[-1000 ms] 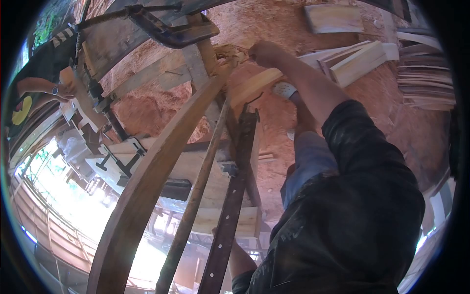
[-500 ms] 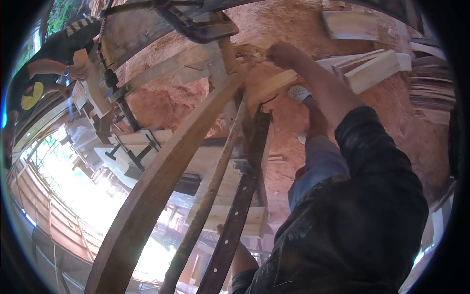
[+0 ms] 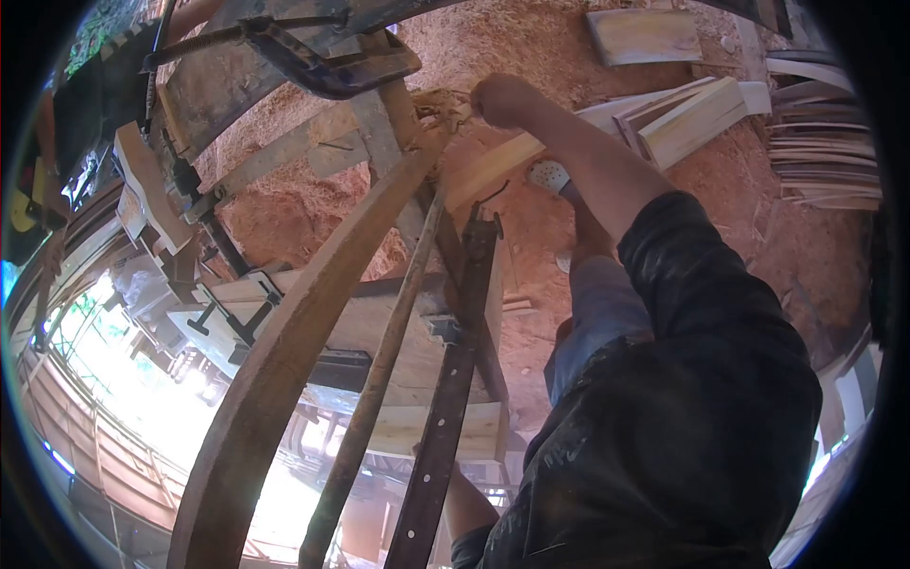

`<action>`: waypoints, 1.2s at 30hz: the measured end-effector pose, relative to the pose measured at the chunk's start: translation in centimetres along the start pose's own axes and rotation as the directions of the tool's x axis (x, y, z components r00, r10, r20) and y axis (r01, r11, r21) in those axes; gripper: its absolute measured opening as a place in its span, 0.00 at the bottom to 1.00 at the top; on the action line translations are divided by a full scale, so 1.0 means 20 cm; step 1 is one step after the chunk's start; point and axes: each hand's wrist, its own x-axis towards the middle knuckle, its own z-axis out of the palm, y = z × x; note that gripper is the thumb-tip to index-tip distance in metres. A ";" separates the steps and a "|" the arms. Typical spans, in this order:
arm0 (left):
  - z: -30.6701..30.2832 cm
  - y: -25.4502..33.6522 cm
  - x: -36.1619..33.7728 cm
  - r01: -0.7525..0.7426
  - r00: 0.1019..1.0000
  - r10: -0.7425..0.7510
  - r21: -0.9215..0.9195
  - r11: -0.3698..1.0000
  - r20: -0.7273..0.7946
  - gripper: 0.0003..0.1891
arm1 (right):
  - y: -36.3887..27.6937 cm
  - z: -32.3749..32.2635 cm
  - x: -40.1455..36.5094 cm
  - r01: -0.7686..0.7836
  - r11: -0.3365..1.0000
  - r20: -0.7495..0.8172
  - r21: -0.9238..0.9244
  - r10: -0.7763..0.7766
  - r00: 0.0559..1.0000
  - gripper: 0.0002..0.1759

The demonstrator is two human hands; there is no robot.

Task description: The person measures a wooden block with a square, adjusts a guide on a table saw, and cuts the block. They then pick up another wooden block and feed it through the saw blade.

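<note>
I wore a dark, pale-smudged shirt (image 3: 673,427) with creased short sleeves (image 3: 668,242), greyish-blue shorts (image 3: 607,308) and a pale, hole-dotted shoe (image 3: 547,176).

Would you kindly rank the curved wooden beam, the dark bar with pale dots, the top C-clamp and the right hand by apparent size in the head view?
1. Curved wooden beam
2. Dark bar
3. Top C-clamp
4. Right hand

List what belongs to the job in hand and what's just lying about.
Likely the job:
long, brown, curved wooden beam
straight, dark metal bar with pale dots

Apparently lying about:
pale, rectangular wooden board at top
stack of thin brown wooden strips
</note>
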 end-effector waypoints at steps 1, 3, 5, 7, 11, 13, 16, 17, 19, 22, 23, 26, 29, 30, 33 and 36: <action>0.00 0.00 0.00 0.000 1.000 0.000 0.002 1.000 -0.001 0.35 | 0.00 0.00 0.01 0.010 1.000 -0.005 0.001 -0.010 1.000 0.09; 0.00 0.00 0.00 0.000 1.000 0.000 0.003 1.000 -0.002 0.36 | 0.00 -0.01 0.03 0.026 0.999 0.005 -0.038 -0.025 1.000 0.12; 0.00 0.00 0.00 0.001 1.000 -0.001 0.006 1.000 -0.002 0.36 | -0.01 -0.01 0.03 0.011 1.000 -0.022 -0.026 -0.011 1.000 0.13; 0.00 0.00 0.00 -0.001 1.000 0.001 0.007 1.000 -0.006 0.36 | -0.02 0.01 0.04 -0.033 0.999 -0.087 0.043 0.036 0.996 0.10; -0.02 0.00 0.00 -0.006 1.000 0.006 0.011 1.000 -0.008 0.36 | 0.03 0.05 0.05 0.020 0.997 -0.094 0.079 -0.012 0.995 0.13; -0.02 -0.01 0.00 -0.006 1.000 0.006 0.009 1.000 -0.015 0.36 | 0.06 0.06 0.04 0.027 0.990 -0.079 0.139 -0.016 0.997 0.15; -0.02 -0.02 -0.01 -0.008 1.000 0.008 0.011 1.000 -0.025 0.36 | 0.10 0.11 0.05 0.008 0.976 -0.069 0.217 0.007 0.998 0.17; -0.01 -0.03 -0.01 -0.004 1.000 0.004 0.011 1.000 -0.024 0.36 | 0.12 0.14 0.05 0.035 0.977 -0.074 0.210 -0.020 0.997 0.17; 0.02 -0.04 -0.02 -0.001 1.000 0.001 0.017 1.000 -0.024 0.36 | 0.15 0.14 0.03 0.080 0.978 -0.088 0.192 -0.064 0.994 0.18; 0.08 -0.03 -0.05 0.000 1.000 0.001 0.029 1.000 -0.029 0.36 | 0.14 0.11 -0.05 0.016 0.973 -0.073 0.230 0.001 0.997 0.20; 0.10 -0.03 -0.07 -0.005 0.999 0.006 0.035 0.999 -0.033 0.36 | 0.14 0.09 -0.09 -0.004 0.965 -0.098 0.260 0.031 0.995 0.21; 0.15 -0.02 -0.11 -0.021 0.999 0.022 0.038 0.999 -0.035 0.36 | 0.17 0.07 -0.17 -0.057 0.923 -0.171 0.380 0.130 0.977 0.23; 0.05 -0.07 0.00 -0.050 0.999 0.050 0.002 0.999 -0.021 0.37 | 0.29 0.13 -0.28 -0.086 0.914 -0.208 0.397 0.181 0.961 0.23; -0.01 -0.10 0.07 -0.060 0.998 0.060 -0.018 0.998 -0.017 0.37 | 0.35 0.16 -0.34 -0.077 0.951 -0.197 0.299 0.140 0.970 0.23; -0.07 -0.13 0.20 -0.123 0.990 0.122 -0.002 0.992 -0.074 0.38 | 0.52 0.28 -0.53 -0.079 0.993 -0.032 -0.089 0.077 0.997 0.20; -0.05 -0.12 0.16 -0.139 0.988 0.137 -0.025 0.990 -0.072 0.36 | 0.72 0.48 -0.75 -0.265 0.962 0.066 0.061 0.261 0.963 0.18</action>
